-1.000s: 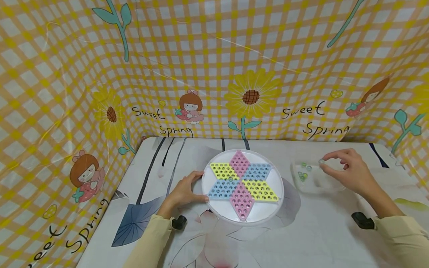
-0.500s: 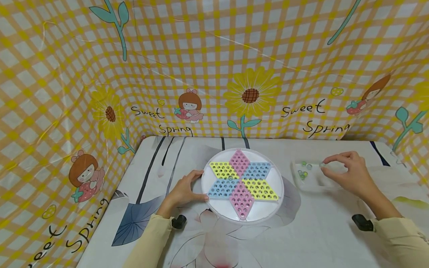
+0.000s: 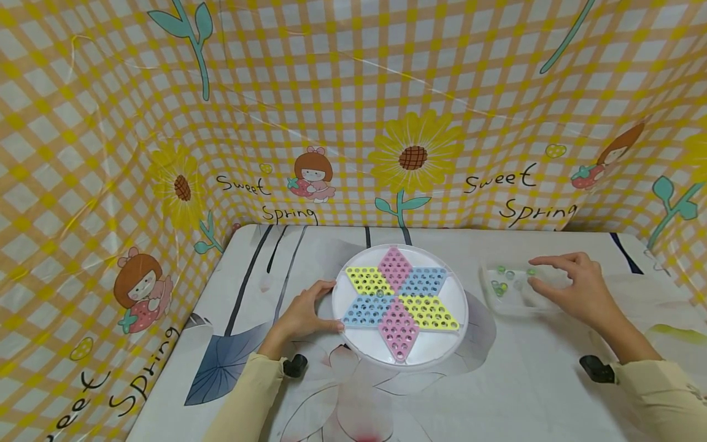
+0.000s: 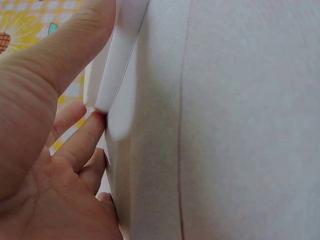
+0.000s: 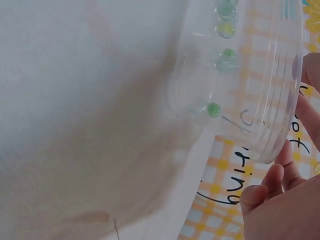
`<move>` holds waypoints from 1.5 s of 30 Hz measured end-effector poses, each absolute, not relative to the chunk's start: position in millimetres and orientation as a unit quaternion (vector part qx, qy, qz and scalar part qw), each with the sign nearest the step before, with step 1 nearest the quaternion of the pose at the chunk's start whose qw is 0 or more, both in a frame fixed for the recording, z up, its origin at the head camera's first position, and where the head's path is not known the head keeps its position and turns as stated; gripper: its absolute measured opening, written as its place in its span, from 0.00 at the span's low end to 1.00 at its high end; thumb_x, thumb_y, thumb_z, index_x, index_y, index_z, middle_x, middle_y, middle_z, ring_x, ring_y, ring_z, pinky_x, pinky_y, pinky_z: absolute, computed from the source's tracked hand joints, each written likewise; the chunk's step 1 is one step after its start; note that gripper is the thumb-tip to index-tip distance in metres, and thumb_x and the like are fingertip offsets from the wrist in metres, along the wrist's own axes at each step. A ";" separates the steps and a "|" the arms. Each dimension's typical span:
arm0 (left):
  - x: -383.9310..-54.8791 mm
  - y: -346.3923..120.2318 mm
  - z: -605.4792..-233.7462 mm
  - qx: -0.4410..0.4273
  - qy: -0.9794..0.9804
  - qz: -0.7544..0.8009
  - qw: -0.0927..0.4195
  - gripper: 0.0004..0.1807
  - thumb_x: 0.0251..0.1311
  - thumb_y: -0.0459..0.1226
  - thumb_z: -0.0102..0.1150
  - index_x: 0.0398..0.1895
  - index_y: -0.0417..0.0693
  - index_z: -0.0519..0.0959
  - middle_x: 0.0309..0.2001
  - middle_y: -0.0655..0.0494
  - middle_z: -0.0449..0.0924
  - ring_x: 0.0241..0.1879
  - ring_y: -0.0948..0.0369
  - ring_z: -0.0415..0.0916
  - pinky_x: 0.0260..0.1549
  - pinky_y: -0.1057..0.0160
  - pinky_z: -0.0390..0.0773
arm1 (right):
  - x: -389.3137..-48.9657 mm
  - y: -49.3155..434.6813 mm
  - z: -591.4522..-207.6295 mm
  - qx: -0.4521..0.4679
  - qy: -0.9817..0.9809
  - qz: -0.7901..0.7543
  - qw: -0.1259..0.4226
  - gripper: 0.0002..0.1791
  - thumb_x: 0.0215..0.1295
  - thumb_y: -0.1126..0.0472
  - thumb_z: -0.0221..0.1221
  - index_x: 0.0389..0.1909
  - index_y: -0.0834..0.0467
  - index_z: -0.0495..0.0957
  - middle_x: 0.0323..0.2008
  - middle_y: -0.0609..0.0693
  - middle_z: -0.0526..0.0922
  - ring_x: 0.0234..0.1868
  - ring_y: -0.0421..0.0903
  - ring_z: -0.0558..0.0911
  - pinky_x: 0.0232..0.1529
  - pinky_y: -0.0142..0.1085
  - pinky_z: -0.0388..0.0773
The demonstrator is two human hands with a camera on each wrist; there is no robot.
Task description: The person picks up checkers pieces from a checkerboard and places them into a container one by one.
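Observation:
A round white Chinese checkers board (image 3: 353, 344) with a pink, yellow and blue star lies mid-table; one clear marble (image 3: 380, 293) sits near its centre. My left hand (image 3: 302, 314) holds the board's left rim between thumb and fingers; in the left wrist view the fingertips (image 4: 98, 119) meet the rim's side. To the right, my right hand (image 3: 574, 288) hovers over a clear plastic tray (image 3: 516, 312), thumb and index finger spread apart. A green marble (image 3: 531, 272) shows between those fingertips, lying on the tray's floor in the right wrist view (image 5: 214, 110).
Several more clear and green marbles (image 3: 499, 288) lie in the tray's left half. A white cloth with printed flowers covers the table (image 3: 525, 380). Checked yellow sheeting (image 3: 342, 92) rises behind and at the sides. Each wrist wears a black device (image 3: 598, 366).
My right thumb and index finger have parted from the marble they pinched, and a green marble now shows in the tray between them. My left hand and the board have stayed put.

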State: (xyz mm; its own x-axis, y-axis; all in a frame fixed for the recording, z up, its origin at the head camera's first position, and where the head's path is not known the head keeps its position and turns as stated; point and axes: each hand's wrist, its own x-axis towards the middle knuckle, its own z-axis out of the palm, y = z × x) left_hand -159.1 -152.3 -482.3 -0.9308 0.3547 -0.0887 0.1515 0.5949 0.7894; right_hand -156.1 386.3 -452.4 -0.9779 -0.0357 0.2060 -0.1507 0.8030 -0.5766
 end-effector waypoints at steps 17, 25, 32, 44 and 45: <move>-159.6 -153.1 -482.1 0.141 0.888 0.422 0.118 0.51 0.44 0.44 0.85 0.73 0.52 0.68 0.75 0.51 0.67 0.78 0.49 0.55 0.79 0.42 0.38 | -161.7 378.6 -447.3 0.074 -0.945 0.301 0.104 0.21 0.65 0.56 0.71 0.55 0.60 0.83 0.52 0.65 0.70 0.50 0.61 0.64 0.39 0.46 0.60; -159.9 -153.1 -482.0 0.137 0.890 0.418 0.120 0.51 0.44 0.45 0.85 0.73 0.53 0.68 0.75 0.52 0.67 0.78 0.48 0.56 0.79 0.42 0.40 | -176.1 361.5 -431.5 0.117 -0.944 0.287 0.116 0.19 0.63 0.59 0.72 0.53 0.59 0.84 0.51 0.65 0.72 0.46 0.60 0.67 0.39 0.47 0.63; -159.6 -152.6 -481.3 0.140 0.891 0.415 0.121 0.51 0.44 0.44 0.85 0.74 0.52 0.68 0.75 0.51 0.67 0.78 0.49 0.56 0.79 0.43 0.40 | -190.1 336.8 -420.8 0.181 -0.930 0.291 0.133 0.20 0.58 0.62 0.75 0.52 0.57 0.84 0.49 0.60 0.76 0.46 0.54 0.70 0.40 0.44 0.67; -160.3 -153.0 -482.5 0.138 0.891 0.416 0.119 0.51 0.44 0.44 0.85 0.73 0.52 0.68 0.75 0.51 0.67 0.78 0.50 0.56 0.79 0.43 0.40 | -210.4 272.8 -400.9 0.223 -0.923 0.300 0.088 0.22 0.59 0.57 0.74 0.55 0.55 0.83 0.50 0.58 0.77 0.47 0.57 0.75 0.42 0.52 0.78; -160.4 -153.0 -482.6 0.138 0.891 0.416 0.119 0.51 0.44 0.44 0.85 0.73 0.52 0.68 0.75 0.51 0.67 0.78 0.49 0.56 0.79 0.43 0.40 | -212.1 267.7 -400.7 0.226 -0.922 0.303 0.081 0.22 0.60 0.57 0.74 0.55 0.55 0.83 0.51 0.58 0.77 0.48 0.57 0.75 0.43 0.52 0.78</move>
